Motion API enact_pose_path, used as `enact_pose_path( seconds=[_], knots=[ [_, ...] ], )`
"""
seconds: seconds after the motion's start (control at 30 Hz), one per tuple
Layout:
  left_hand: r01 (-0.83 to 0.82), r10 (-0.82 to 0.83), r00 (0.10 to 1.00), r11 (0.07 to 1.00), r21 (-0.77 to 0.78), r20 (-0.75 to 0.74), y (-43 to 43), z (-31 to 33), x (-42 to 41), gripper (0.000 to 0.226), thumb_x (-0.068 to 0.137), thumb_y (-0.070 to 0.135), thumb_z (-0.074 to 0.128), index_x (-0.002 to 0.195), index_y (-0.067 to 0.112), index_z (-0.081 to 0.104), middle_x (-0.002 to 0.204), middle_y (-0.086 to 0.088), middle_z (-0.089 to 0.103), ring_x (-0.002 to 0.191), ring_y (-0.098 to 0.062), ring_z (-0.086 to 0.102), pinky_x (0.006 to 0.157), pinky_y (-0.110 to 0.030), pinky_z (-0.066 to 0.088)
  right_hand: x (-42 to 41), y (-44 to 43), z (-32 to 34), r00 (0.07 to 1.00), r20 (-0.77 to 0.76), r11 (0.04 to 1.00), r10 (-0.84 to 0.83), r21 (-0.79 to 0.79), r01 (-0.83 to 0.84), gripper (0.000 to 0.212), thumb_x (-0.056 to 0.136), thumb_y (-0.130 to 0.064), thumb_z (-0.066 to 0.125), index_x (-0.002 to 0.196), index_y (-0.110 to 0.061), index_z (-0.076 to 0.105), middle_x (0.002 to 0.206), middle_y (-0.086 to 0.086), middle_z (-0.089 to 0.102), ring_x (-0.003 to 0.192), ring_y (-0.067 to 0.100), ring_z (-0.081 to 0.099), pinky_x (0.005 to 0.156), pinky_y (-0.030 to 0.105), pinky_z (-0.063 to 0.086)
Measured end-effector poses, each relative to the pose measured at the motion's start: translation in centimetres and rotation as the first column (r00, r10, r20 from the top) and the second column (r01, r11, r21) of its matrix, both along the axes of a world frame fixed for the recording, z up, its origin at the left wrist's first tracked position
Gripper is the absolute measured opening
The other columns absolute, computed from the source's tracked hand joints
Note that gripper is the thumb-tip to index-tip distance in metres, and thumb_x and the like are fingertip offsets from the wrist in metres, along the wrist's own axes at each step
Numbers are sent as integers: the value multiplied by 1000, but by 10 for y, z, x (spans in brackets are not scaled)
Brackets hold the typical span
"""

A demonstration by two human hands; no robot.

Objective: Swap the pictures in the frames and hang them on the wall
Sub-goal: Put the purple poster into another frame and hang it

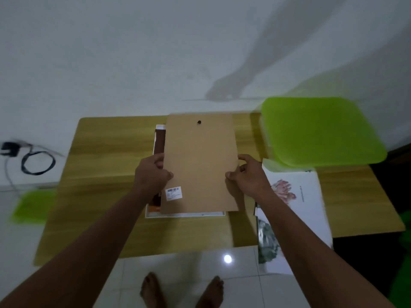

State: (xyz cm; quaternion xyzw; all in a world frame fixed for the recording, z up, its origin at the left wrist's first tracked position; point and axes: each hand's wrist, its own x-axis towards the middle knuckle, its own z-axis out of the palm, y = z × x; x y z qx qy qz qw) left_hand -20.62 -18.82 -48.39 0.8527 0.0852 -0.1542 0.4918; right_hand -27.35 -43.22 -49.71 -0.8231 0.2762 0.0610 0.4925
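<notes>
At frame centre, the left hand (153,172) and right hand (245,174) pinched the backing board (200,165) by its side edges above the frame (184,214); it looked light, stiff and easily bent.

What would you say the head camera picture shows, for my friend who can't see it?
Both hands, left hand and right hand, hold a brown backing board over a white picture frame on a wooden table. Flower pictures lie to its right.

Home room: tiled floor (182,270), bare feet (153,290)
</notes>
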Motion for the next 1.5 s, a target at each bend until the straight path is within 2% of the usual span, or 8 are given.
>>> enact_pose_path(
  seconds=[0.13, 0.3, 0.47, 0.7, 0.9, 1.03, 1.2, 1.5],
  knots=[
    [19, -22, 999, 995, 99, 30, 13, -16, -1, 59, 71, -5, 70, 126, 16, 62, 77, 15, 62, 77, -18, 65, 79, -32, 54, 4, 27, -25, 999, 25, 999, -24, -26, 25, 66, 83, -12, 77, 141, -14, 48, 87, -1, 62, 86, 16, 62, 55, 6, 38],
    [56, -77, 993, 974, 220, 88, 23, -29, 8, 56, 72, -6, 66, 124, 14, 65, 89, -2, 66, 77, -21, 60, 69, -23, 40, 7, 44, -40, 1000, 10, 999, -20, -31, 20, 66, 83, -13, 77, 142, -12, 49, 106, 10, 68, 98, 21, 65, 77, 23, 46],
    [92, -131, 987, 936, 340, 95, 29, -44, 15, 58, 69, 2, 71, 125, 15, 64, 105, -17, 66, 98, -34, 60, 80, -32, 47, 6, 50, -42, 999, -33, 990, 23, -140, -28, 50, 84, -17, 77, 125, 2, 57, 107, 20, 65, 98, 32, 64, 75, 31, 49],
    [64, -89, 994, 943, 327, 63, 31, -44, 15, 55, 72, 8, 73, 125, 9, 59, 111, -15, 62, 105, -32, 56, 80, -29, 39, 8, 51, -46, 994, -88, 987, 67, -140, -79, 74, 81, -32, 79, 144, -15, 45, 125, 14, 58, 111, 28, 59, 95, 37, 50],
    [142, -159, 986, 955, 260, 45, 41, -42, 9, 32, 70, 9, 76, 100, 16, 73, 87, -3, 71, 76, -21, 63, 70, -26, 40, 7, 50, -45, 977, -122, 952, 174, -233, -199, 47, 77, -34, 82, 107, -12, 54, 101, 6, 48, 90, 24, 52, 65, 29, 40],
    [136, -152, 987, 962, 236, 50, 40, -43, 12, 27, 73, 19, 77, 100, 18, 73, 82, 2, 68, 80, -21, 66, 70, -27, 44, 8, 49, -41, 961, -135, 931, 239, -251, -267, 71, 77, -34, 82, 134, -14, 44, 108, 4, 42, 102, 23, 49, 79, 32, 43],
    [148, -196, 973, 937, 317, 125, 40, -51, 13, 24, 81, 27, 72, 102, 13, 70, 92, -7, 70, 88, -29, 63, 75, -34, 45, 13, 48, -33, 885, -235, 832, 402, -310, -461, 94, 80, -36, 79, 154, -20, 23, 152, 12, 21, 138, 41, 27, 112, 43, 34],
    [167, -215, 975, 882, 441, 60, 44, -71, 17, 44, 79, 36, 72, 117, 17, 62, 105, -11, 62, 101, -31, 56, 80, -36, 42, 13, 48, -34, 744, -352, 607, 567, -432, -667, 108, 78, -61, 72, 158, -20, 12, 166, 1, 2, 146, 38, 15, 115, 53, 27]
  ],
)
